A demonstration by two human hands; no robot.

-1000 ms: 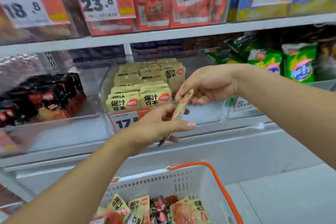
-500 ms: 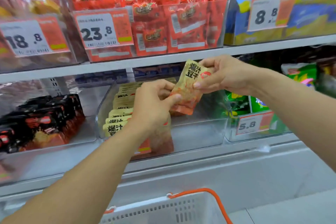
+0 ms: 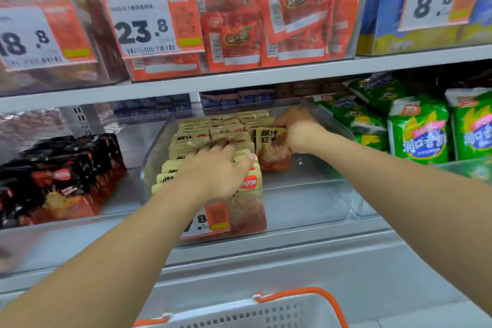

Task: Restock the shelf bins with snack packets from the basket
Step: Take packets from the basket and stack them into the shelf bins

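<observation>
A clear plastic bin (image 3: 314, 202) on the lower shelf holds two rows of beige snack packets (image 3: 210, 130) with black lettering. My left hand (image 3: 213, 170) lies flat with spread fingers on top of the front left packets. My right hand (image 3: 298, 128) reaches into the bin and grips one beige and orange packet (image 3: 271, 146), held upright against the front of the right row. Only the rim of the white basket (image 3: 239, 314) with its orange handle (image 3: 332, 301) shows at the bottom edge; its contents are out of view.
Black packets (image 3: 61, 176) fill the bin to the left, green bags (image 3: 418, 133) the one to the right. On the upper shelf stand bins of red packets (image 3: 266, 21) with price tags 23.8 (image 3: 149, 24), 18.8 and 8.8. A grey shelf ledge (image 3: 266, 255) runs below.
Both hands moved from in front of the shelf into the clear bin. The right hand carried the packet down to the right row; the left hand let go and now rests on the left row.
</observation>
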